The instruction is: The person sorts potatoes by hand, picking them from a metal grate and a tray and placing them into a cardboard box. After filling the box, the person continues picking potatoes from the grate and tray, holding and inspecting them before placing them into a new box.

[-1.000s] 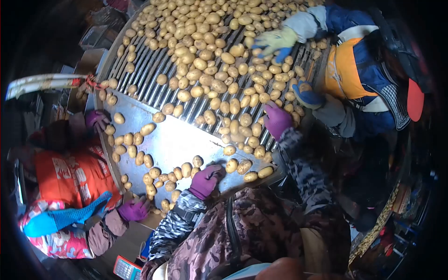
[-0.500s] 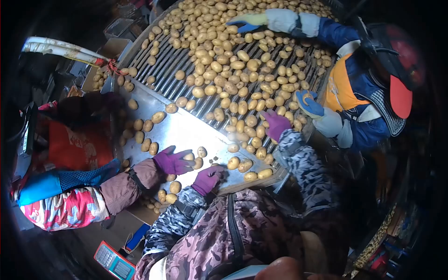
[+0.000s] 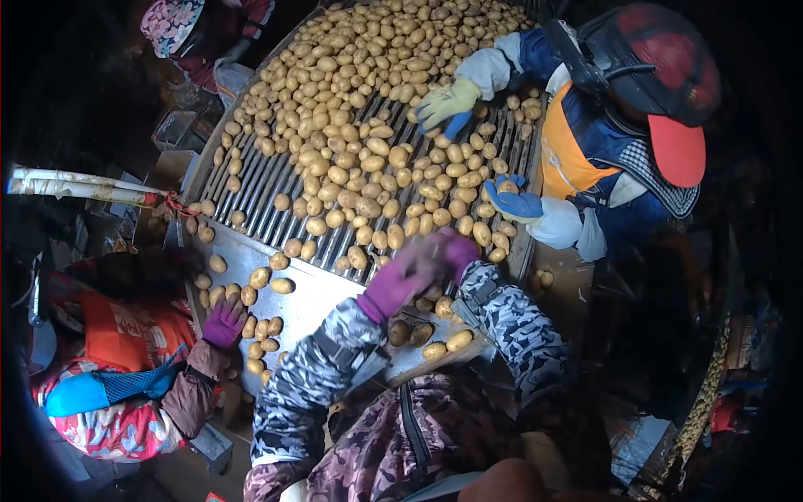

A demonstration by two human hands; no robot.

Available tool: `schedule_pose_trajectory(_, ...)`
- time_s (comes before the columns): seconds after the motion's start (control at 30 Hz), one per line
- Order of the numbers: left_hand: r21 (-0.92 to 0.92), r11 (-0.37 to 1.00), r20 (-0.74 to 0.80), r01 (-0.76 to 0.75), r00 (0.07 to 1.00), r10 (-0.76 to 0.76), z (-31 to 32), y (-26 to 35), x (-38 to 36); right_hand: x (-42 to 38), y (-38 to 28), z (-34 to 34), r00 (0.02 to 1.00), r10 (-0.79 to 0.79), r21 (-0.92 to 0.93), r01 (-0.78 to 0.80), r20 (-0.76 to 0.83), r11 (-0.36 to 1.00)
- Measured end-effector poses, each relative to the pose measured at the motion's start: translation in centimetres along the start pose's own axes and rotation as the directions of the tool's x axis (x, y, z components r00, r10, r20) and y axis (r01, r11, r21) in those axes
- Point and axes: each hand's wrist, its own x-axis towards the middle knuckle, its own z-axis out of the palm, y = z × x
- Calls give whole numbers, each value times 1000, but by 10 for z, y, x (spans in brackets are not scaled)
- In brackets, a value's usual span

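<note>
Both my hands wear purple gloves and come together at the near edge of the roller conveyor (image 3: 251, 180), over potatoes (image 3: 381, 240). My left hand (image 3: 393, 283) reaches forward over the metal tray (image 3: 314, 301), its fingers smeared by motion. Next to it, my right hand (image 3: 458, 253) is bent inward, its fingers partly hidden behind the left hand. Whether either glove holds a potato cannot be made out. Several potatoes (image 3: 421, 334) lie on the tray below my wrists, near its front edge.
Across on the right, a co-worker's yellow-and-blue glove (image 3: 447, 107) and blue glove (image 3: 514, 201) are over the conveyor. At left, another person's purple glove (image 3: 224, 323) touches potatoes on the tray. White pipes (image 3: 84, 186) jut in from the left. A person in a floral hat (image 3: 171, 25) stands beyond.
My left hand has moved from the tray up to the rollers. My right hand has drawn in beside it. The left co-worker's glove has pulled back, and the view has shifted.
</note>
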Motion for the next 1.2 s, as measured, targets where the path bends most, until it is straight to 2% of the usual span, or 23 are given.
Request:
schedule_pose_trajectory(0.03,169,972,-44,-163,984,173,-4,5,25,11,11,21,996,56,-25,-58,-72,998)
schedule_pose_trajectory(0.07,169,957,-76,-238,965,253,2,38,47,15,16,35,984,112,-44,-119,-142,992)
schedule_pose_trajectory(0.1,175,933,-104,-315,936,336,13,81,64,-4,-13,-20,978,203,9,-203,-55,979)
schedule_pose_trajectory(0.13,36,908,-159,-417,895,417,16,105,80,-9,13,4,961,56,276,22,-270,961)
schedule_pose_trajectory(0.2,392,889,-174,-238,929,326,-17,96,117,-33,-7,-26,929,259,675,-15,-263,737)
schedule_pose_trajectory(0.27,826,552,186,-119,980,-67,-53,2,107,-59,-23,-47,898,411,896,-44,-158,441)
schedule_pose_trajectory(0.3,299,865,94,403,889,-447,-53,-29,73,-72,-36,-62,871,447,897,-17,-204,442)
schedule_pose_trajectory(0.33,228,931,231,-287,944,234,-63,-164,48,-86,-50,-66,838,490,900,2,-239,436)
schedule_pose_trajectory(0.37,-302,933,91,196,980,-176,-46,-149,4,-100,-61,-59,852,432,849,27,-295,527)
schedule_pose_trajectory(0.4,-752,448,176,484,802,-570,-28,-128,-39,-117,-74,-52,871,360,788,49,-334,614)
schedule_pose_trajectory(0.43,-865,378,108,330,858,-503,-9,-137,-65,-135,-92,-55,968,250,966,-37,-29,254)
schedule_pose_trajectory(0.47,-896,354,58,269,859,-508,3,-133,-86,-141,-99,-58,993,50,837,61,-104,543)
schedule_pose_trajectory(0.53,-926,347,-78,152,820,-568,23,-139,-119,-138,-91,-63,993,-9,767,100,-121,634)
schedule_pose_trajectory(0.57,-993,102,6,61,880,-474,18,-151,-136,-131,-75,-71,995,85,819,-4,-55,574)
schedule_pose_trajectory(0.6,-988,140,-28,62,826,-564,10,-155,-149,-120,-58,-82,985,175,860,-101,15,500)
schedule_pose_trajectory(0.67,-987,135,11,86,879,-478,-6,-172,-171,-103,-58,-135,938,243,710,6,-249,705)
schedule_pose_trajectory(0.7,-962,252,-63,108,810,-584,-8,-169,-177,-94,-39,-138,914,239,666,45,-328,745)
schedule_pose_trajectory(0.83,-939,305,-99,160,723,-684,3,-135,-180,-77,18,-145,808,309,551,24,-502,834)
schedule_pose_trajectory(0.93,-857,459,-138,233,754,-642,2,-156,-196,-69,38,-140,741,277,515,108,-612,850)
schedule_pose_trajectory(1.0,-860,417,-64,295,748,-661,-3,-173,-194,-71,53,-130,748,298,535,90,-593,840)
schedule_pose_trajectory(1.07,-759,530,-51,379,777,-628,-14,-184,-195,-79,51,-126,680,403,588,51,-613,807)
schedule_pose_trajectory(1.13,-718,564,-109,407,736,-668,-8,-171,-189,-80,59,-123,602,379,506,48,-703,861)
schedule_pose_trajectory(1.2,-822,466,-93,328,730,-677,-3,-168,-188,-75,64,-124,567,249,285,-27,-785,958)
